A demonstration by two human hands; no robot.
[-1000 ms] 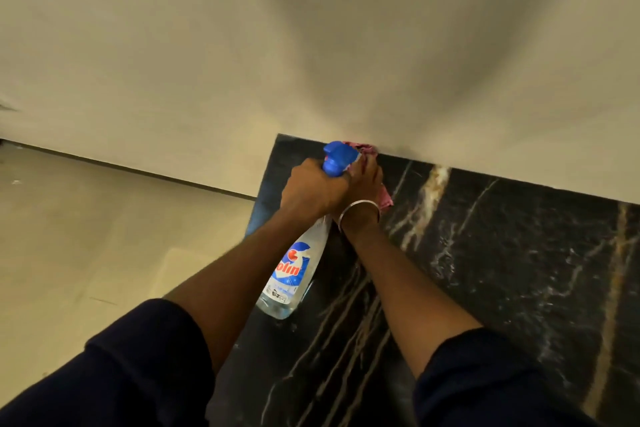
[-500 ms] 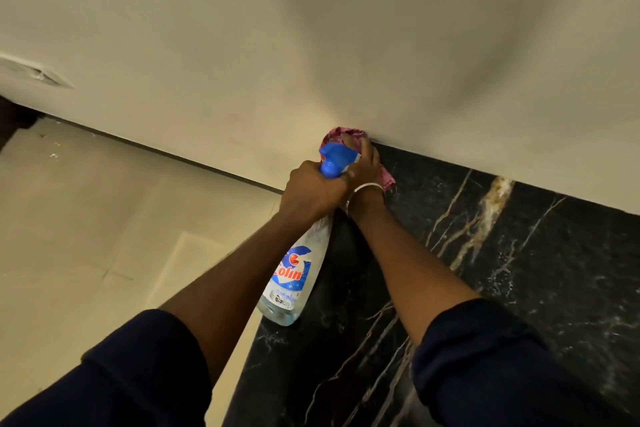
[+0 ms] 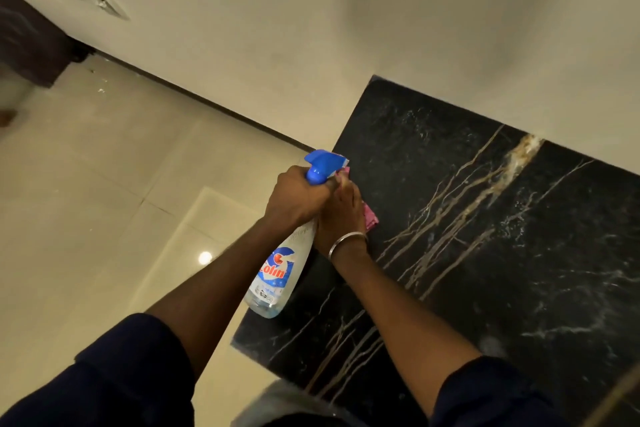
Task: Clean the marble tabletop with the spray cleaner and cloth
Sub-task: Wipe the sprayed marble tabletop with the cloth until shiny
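Black marble tabletop (image 3: pixel 485 218) meets cream wall (image 3: pixel 311 28); grips clutch spray bottle (image 3: pixel 277 281), pink cloth (image 3: pixel 370 215).

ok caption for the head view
Left hand grips Colin spray bottle; right hand presses pink cloth on black marble tabletop.

Dimly lit in warm tones. Small round glare spot on glossy floor tiles (image 3: pixel 104 218), left of the marble tabletop (image 3: pixel 502 253). Broad soft shadow across the wall (image 3: pixel 485 28) above the tabletop. Motion-softened at hands and frame edges; wide-angle bending of straight lines toward corners.
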